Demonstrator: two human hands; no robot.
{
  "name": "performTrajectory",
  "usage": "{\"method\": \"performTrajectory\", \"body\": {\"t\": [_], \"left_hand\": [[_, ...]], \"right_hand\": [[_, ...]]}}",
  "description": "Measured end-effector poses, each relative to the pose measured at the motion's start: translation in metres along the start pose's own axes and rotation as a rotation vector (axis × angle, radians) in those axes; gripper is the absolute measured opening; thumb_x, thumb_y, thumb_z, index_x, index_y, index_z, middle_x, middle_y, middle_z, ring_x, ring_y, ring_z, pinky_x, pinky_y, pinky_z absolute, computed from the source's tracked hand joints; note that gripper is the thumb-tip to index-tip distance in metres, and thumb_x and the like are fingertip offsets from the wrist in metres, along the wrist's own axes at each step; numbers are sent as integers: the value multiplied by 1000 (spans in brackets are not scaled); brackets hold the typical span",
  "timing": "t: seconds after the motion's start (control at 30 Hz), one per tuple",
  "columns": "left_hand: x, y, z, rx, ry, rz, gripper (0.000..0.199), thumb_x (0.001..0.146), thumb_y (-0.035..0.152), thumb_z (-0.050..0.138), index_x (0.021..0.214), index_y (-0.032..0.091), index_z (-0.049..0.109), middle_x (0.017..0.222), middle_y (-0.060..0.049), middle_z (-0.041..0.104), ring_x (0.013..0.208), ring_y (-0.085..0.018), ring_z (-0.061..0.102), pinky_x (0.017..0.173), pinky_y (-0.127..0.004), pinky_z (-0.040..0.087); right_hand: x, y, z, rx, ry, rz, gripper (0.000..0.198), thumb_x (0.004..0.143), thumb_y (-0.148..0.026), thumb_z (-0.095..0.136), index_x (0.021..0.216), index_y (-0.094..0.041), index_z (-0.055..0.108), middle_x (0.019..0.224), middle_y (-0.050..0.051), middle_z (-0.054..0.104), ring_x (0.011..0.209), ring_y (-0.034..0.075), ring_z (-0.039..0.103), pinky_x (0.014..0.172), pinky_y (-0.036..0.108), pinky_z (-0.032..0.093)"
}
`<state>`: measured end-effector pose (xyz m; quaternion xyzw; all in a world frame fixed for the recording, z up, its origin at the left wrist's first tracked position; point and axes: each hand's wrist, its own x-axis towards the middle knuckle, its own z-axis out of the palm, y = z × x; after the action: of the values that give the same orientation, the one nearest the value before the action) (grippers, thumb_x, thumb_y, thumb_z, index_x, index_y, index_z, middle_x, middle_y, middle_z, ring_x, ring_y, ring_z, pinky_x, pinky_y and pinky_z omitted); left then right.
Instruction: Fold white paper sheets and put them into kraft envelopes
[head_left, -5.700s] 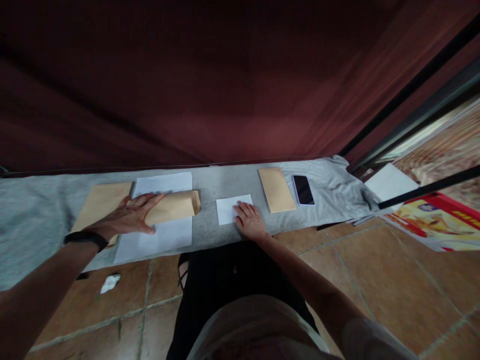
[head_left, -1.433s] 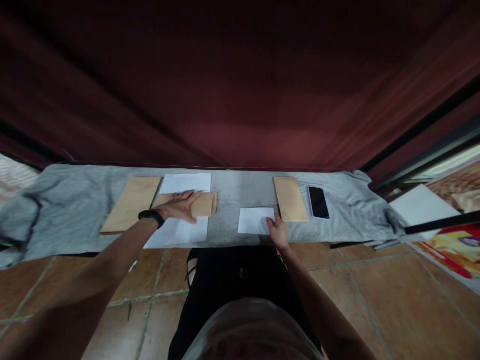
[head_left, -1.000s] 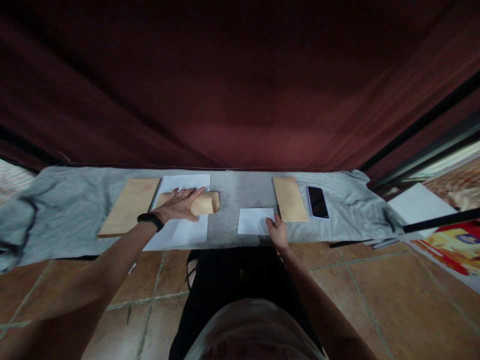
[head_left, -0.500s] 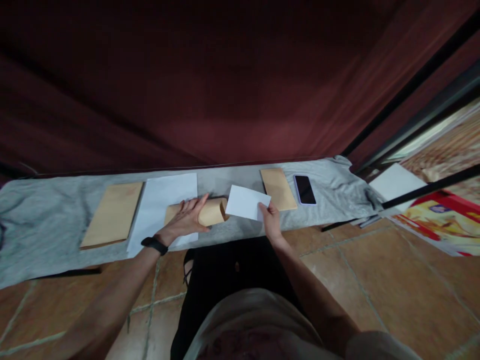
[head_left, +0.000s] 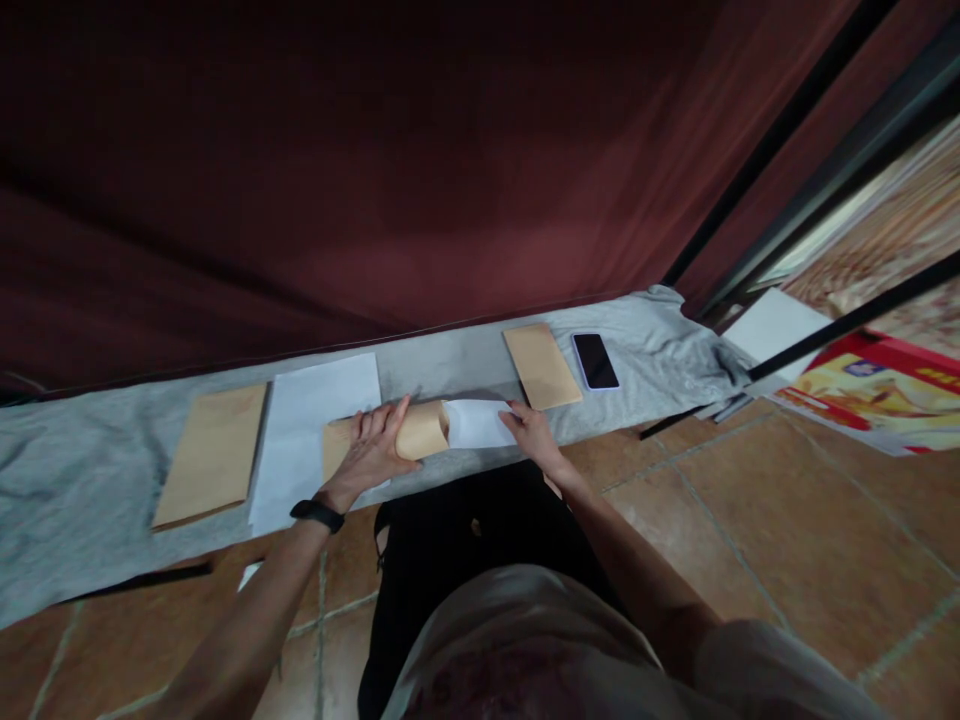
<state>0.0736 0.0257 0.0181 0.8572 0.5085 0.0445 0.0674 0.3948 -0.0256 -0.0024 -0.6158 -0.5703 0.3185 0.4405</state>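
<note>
A brown paper envelope (head_left: 424, 432) lies across the white sheets with its mouth gaping to the right. My left hand (head_left: 373, 447) grips it from above, thumb and fingers spread across its width. Between the fingers and thumb of my right hand (head_left: 529, 430) is a folded white paper (head_left: 480, 424), held by its right end. The paper's left end is at the envelope's mouth; how far it reaches inside I cannot tell. Larger white sheets of paper (head_left: 311, 405) lie flat, partly under the envelope and my left hand.
A stack of brown envelopes (head_left: 214, 450) lies at the left on the grey cloth (head_left: 97, 460). On the right are another brown envelope (head_left: 541, 365) and a phone (head_left: 596, 361). A red and yellow box (head_left: 877, 390) stands beyond the right end, and a dark red curtain (head_left: 420, 200) hangs behind.
My right hand has brought the white paper left and down, level with the envelope's mouth. My left hand keeps its hold on the envelope. The whole view has tilted slightly.
</note>
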Motion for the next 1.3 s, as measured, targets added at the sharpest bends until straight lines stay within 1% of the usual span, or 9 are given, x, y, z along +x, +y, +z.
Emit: {"method": "performTrajectory", "body": {"t": [0.13, 0.23, 0.4, 0.6, 0.83, 0.93, 1.07, 1.23, 1.3], "left_hand": [[0, -3, 2, -1, 2, 5, 127, 65, 57, 79, 164, 23, 7, 147, -18, 46, 139, -40, 41, 122, -63, 15], [1, -2, 0, 9, 9, 35, 126, 66, 57, 79, 164, 22, 7, 148, -18, 45, 139, -40, 40, 122, -62, 14], [2, 6, -4, 14, -7, 69, 127, 67, 57, 79, 164, 24, 5, 148, -18, 45, 140, -40, 39, 122, -61, 15], [5, 14, -3, -9, -27, 84, 129, 66, 56, 80, 164, 23, 4, 149, -19, 44, 140, -41, 40, 122, -61, 15], [13, 27, -4, -30, 9, 130, 130, 65, 58, 80, 164, 24, 3, 148, -18, 44, 141, -41, 39, 122, -61, 17], [18, 35, -8, -32, 20, 160, 129, 66, 57, 80, 164, 24, 3, 150, -19, 41, 142, -41, 38, 122, -62, 17], [25, 44, -14, -59, 64, 179, 131, 65, 55, 82, 163, 23, 1, 151, -20, 39, 144, -42, 36, 122, -62, 19], [35, 62, -21, -92, 135, 199, 133, 65, 50, 83, 162, 26, -3, 153, -19, 37, 145, -43, 36, 122, -63, 21], [39, 69, -24, -111, 148, 212, 133, 65, 50, 83, 162, 27, -4, 153, -19, 37, 145, -42, 36, 121, -63, 23]], "right_hand": [[1, 1, -3, -49, -65, 8, 22, 92, -36, 56, 85, -23, 72, 78, 1, 72, 73, 19, 64, 69, 27, 48], [3, 1, -1, -19, -57, 47, 23, 91, -34, 57, 83, -21, 73, 72, 0, 70, 68, 18, 62, 66, 26, 48], [6, -3, 6, 73, -47, 84, 21, 90, -30, 56, 91, -21, 75, 78, 0, 73, 71, 18, 65, 66, 25, 50], [3, -1, 13, 44, -53, 109, 16, 90, -26, 57, 92, -21, 73, 81, 1, 73, 76, 19, 66, 67, 25, 50], [-8, -7, 34, 49, 29, 180, 13, 92, -26, 60, 100, -21, 68, 84, 2, 72, 80, 18, 66, 73, 27, 52], [-11, -13, 37, 55, 6, 145, 13, 94, -26, 58, 101, -21, 69, 92, 3, 71, 86, 17, 65, 82, 29, 52], [-11, -23, 26, 93, 28, 94, 19, 96, -20, 53, 97, -20, 71, 108, 6, 71, 103, 18, 66, 95, 31, 51], [-10, -41, 11, 83, -42, -50, 23, 97, -17, 53, 87, -22, 73, 122, 5, 70, 108, 20, 67, 97, 33, 51], [-9, -48, 8, 42, -45, -69, 23, 97, -15, 54, 83, -22, 71, 121, 6, 69, 106, 19, 66, 97, 34, 51]]}}
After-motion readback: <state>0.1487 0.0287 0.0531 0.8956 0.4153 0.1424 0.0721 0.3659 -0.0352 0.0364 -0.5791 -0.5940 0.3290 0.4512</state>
